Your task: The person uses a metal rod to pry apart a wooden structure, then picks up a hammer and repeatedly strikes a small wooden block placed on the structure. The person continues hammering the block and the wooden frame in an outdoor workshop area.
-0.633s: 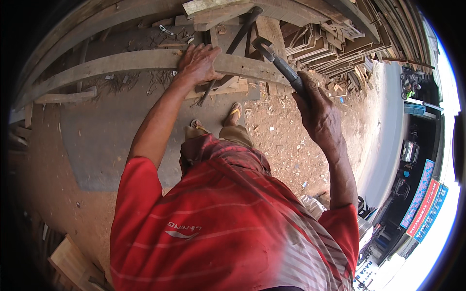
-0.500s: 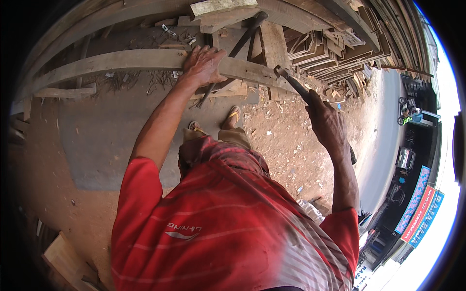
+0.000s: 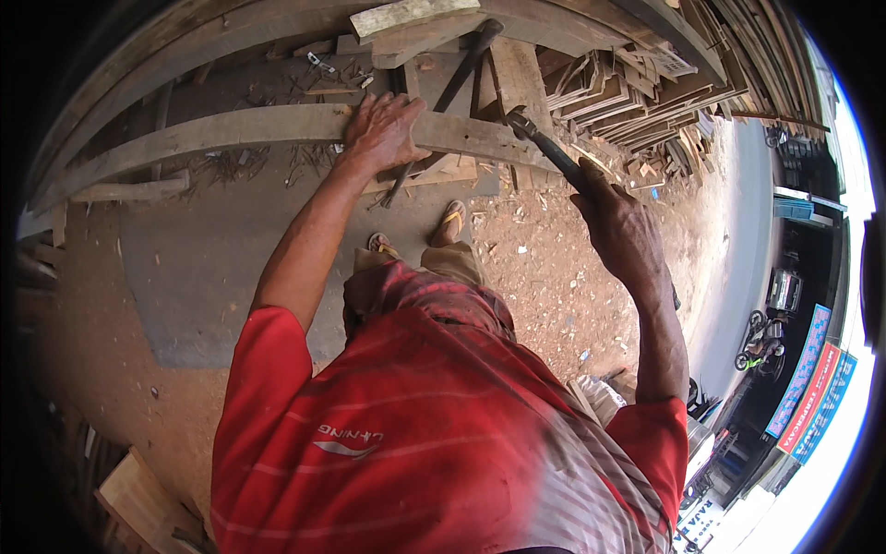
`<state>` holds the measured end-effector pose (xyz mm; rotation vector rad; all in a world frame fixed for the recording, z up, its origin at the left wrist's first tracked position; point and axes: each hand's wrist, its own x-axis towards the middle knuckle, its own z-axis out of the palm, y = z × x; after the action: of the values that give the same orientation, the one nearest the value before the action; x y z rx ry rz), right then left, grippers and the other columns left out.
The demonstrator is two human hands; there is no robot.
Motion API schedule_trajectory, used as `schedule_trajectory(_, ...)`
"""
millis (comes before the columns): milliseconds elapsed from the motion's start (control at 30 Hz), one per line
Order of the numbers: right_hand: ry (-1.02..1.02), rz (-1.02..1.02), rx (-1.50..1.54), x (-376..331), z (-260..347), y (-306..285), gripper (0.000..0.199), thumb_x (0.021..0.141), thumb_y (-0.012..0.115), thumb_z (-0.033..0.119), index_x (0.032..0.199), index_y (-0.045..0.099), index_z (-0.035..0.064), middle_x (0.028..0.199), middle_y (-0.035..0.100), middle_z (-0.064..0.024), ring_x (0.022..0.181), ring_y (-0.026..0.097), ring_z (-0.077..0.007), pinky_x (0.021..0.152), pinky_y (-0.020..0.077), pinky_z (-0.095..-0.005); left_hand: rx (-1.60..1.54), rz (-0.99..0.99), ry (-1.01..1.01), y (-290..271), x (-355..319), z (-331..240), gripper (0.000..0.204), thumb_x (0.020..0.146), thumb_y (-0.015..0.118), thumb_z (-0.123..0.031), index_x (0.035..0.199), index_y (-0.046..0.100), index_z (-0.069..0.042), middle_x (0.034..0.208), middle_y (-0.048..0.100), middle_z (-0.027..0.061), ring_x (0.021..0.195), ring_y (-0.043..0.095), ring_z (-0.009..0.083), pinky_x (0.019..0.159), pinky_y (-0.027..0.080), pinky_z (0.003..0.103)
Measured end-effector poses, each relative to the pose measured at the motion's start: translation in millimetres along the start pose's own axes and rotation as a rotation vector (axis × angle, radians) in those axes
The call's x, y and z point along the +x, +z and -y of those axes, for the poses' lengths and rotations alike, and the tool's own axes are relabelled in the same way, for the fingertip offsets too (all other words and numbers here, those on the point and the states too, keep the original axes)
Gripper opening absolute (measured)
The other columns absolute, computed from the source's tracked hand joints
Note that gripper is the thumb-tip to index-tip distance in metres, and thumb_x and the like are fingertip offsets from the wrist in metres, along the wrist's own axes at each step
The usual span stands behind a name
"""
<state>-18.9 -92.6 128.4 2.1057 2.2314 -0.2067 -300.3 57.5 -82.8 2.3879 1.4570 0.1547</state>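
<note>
A long wooden plank (image 3: 249, 127) runs across in front of me, bent by the lens. My left hand (image 3: 383, 132) is closed over it, fingers across its far edge and thumb by the near edge. My right hand (image 3: 620, 222) grips the dark handle of a hammer (image 3: 546, 143). The hammer's head is over the right end of the plank; whether they touch I cannot tell. Between the two hands, a dark metal bar (image 3: 468, 66) slants behind the plank, its lower end showing below it.
Stacked boards and offcuts (image 3: 637, 102) fill the far right. A short pale wood block (image 3: 413, 16) lies on beams at the far edge. Scattered nails (image 3: 263, 88) lie beyond the plank. My sandalled feet stand on a grey mat (image 3: 221, 277). A road (image 3: 738, 240) passes on the right.
The hammer's head has moved slightly left, along with my right hand. My left hand keeps its hold on the plank. A motorcycle on the road has moved toward the lower part of the view.
</note>
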Motion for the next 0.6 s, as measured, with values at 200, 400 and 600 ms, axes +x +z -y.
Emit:
schedule_trajectory(200, -0.121, -0.168, 0.230, 21.8, 35.6, -23.3, 0.046, 0.097, 0.064, 0.029, 0.141, 0.053, 0.0199, 0.095, 0.067, -0.0163, 0.080, 0.069, -0.0388, 0.066, 0.0539, -0.0472, 0.033, -0.022, -0.037, -4.9, 5.4, 8.7, 0.100, 0.067, 0.082, -0.063, 0.146, 0.045, -0.015, 0.151, 0.046, 0.0164, 0.143, 0.039, 0.0343, 0.121, 0.022, 0.051)
schedule_trajectory(400, 0.025, -0.009, 0.104, -10.3, -25.3, 13.8, 0.043, 0.097, 0.063, 0.025, 0.138, 0.055, 0.0151, 0.099, 0.069, -0.0217, 0.081, 0.067, -0.0447, 0.066, 0.0533, -0.0498, -0.069, 0.009, 0.048, -1.1, 5.6, -0.1, 0.092, 0.068, 0.084, -0.054, 0.143, 0.045, -0.017, 0.150, 0.045, 0.0185, 0.144, 0.035, 0.0391, 0.121, 0.019, 0.055)
schedule_trajectory(600, 0.318, -0.206, 0.534, -9.4, -6.1, -6.7, 0.048, 0.102, 0.059, 0.028, 0.138, 0.051, -0.0016, 0.095, 0.069, -0.0206, 0.086, 0.065, -0.0190, 0.078, 0.0516, -0.0366, -0.014, -0.004, 0.009, -2.3, 12.0, -1.6, 0.093, 0.068, 0.083, -0.055, 0.143, 0.045, -0.017, 0.150, 0.045, 0.0185, 0.143, 0.037, 0.0389, 0.121, 0.020, 0.055)
